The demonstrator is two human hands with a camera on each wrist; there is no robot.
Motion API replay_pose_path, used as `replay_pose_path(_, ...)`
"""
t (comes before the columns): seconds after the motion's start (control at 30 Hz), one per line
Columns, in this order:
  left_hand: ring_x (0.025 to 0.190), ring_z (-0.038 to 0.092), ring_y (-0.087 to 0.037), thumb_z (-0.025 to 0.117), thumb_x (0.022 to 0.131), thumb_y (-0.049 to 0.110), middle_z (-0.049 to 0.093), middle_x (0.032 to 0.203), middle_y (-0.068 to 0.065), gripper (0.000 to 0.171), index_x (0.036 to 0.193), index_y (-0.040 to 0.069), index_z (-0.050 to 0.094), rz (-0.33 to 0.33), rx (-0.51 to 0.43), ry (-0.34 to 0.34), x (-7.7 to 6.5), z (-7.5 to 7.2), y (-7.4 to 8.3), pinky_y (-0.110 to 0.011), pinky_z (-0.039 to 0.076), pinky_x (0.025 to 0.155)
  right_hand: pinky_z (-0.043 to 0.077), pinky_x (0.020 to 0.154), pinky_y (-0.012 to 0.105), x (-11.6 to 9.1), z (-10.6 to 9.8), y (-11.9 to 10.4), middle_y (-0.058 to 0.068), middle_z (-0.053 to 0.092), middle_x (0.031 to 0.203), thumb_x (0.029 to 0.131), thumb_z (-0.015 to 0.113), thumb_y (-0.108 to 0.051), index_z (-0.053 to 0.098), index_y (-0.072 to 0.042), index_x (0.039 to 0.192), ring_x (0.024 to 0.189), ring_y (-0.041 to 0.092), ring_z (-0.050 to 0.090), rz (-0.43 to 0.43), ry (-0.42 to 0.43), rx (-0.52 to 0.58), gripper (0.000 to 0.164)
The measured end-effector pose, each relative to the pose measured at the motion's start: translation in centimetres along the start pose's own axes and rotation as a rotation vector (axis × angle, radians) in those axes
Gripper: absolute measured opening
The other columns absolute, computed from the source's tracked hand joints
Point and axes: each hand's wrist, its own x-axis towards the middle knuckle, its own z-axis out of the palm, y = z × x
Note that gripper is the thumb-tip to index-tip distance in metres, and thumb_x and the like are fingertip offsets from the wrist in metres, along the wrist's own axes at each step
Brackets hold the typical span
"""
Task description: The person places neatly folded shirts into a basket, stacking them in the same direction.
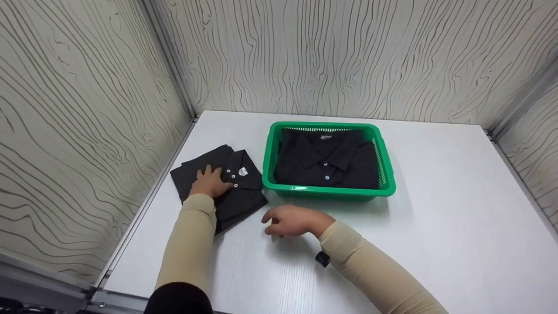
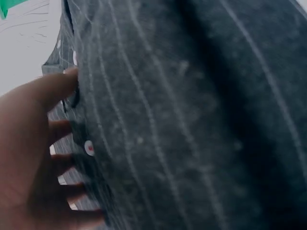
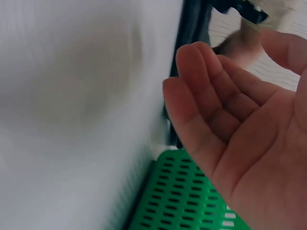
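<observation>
A dark striped shirt (image 1: 244, 201), folded, lies at an angle on the table's left side, its collar and white buttons facing up. My left hand (image 1: 210, 182) rests on it with fingers spread, beside the button row; the left wrist view shows those fingers (image 2: 62, 129) against the cloth near a button (image 2: 89, 148). Over the table in front of the basket hovers my right hand (image 1: 290, 221), fingers loosely bent and holding nothing. In the right wrist view its palm (image 3: 259, 143) shows bare. A green basket (image 1: 329, 190) stands right of the shirt, with a folded dark shirt (image 1: 305, 170) in it.
The white table (image 1: 453, 209) extends right of the basket. Wood-grain patterned panels (image 1: 340, 61) rise behind and at both sides. A black device (image 1: 322, 259) sits at my right wrist.
</observation>
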Motion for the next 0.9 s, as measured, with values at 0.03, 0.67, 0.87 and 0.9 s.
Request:
replay_pose_path(0.03, 0.135, 0.009, -0.049, 0.056, 0.086, 0.050, 0.013, 0.152, -0.024, 0.077, 0.147, 0.011, 0.029, -0.004, 0.007, 0.006, 0.0, 0.0, 0.1, -0.067, 0.021, 0.099, 0.047, 0.074, 0.027, 0.3, 0.3, 0.0, -0.008, 0.065, 0.088, 0.089, 0.056, -0.033, 0.059, -0.010, 0.125, 0.075, 0.006, 0.062, 0.019, -0.002, -0.012, 0.042)
replay_pose_path(0.67, 0.106, 0.053, -0.046, 0.050, 0.090, 0.038, 0.056, 0.120, -0.027, 0.056, 0.123, -0.007, 0.054, -0.173, 0.104, 0.049, -0.4, -2.5, -0.4, -0.065, 0.041, 0.081, 0.046, 0.085, 0.042, 2.7, 2.6, 1.3, 0.011, 0.062, 0.107, 0.084, 0.059, -0.031, 0.057, -0.006, 0.117, 0.101, 0.026, 0.058, 0.158, 0.199, -0.164, 0.041)
replay_pose_path(0.87, 0.116, 0.046, -0.049, 0.048, 0.091, 0.034, 0.039, 0.134, -0.035, 0.067, 0.129, -0.020, 0.039, -0.172, 0.054, 0.013, -1.2, -2.6, -2.4, -0.056, 0.040, 0.092, 0.045, 0.088, 0.042, 3.5, 3.3, 0.9, 0.013, 0.062, 0.112, 0.082, 0.060, -0.032, 0.055, -0.003, 0.126, 0.104, 0.027, 0.057, 0.173, 0.233, -0.168, 0.053)
replay_pose_path(0.9, 0.115, 0.046, -0.049, 0.048, 0.090, 0.032, 0.039, 0.133, -0.036, 0.065, 0.127, -0.021, 0.041, -0.168, 0.041, 0.011, -1.5, -2.6, -2.7, -0.054, 0.040, 0.093, 0.045, 0.088, 0.042, 3.6, 3.4, 0.8, 0.013, 0.062, 0.111, 0.083, 0.060, -0.032, 0.055, -0.002, 0.125, 0.103, 0.026, 0.057, 0.170, 0.237, -0.138, 0.053)
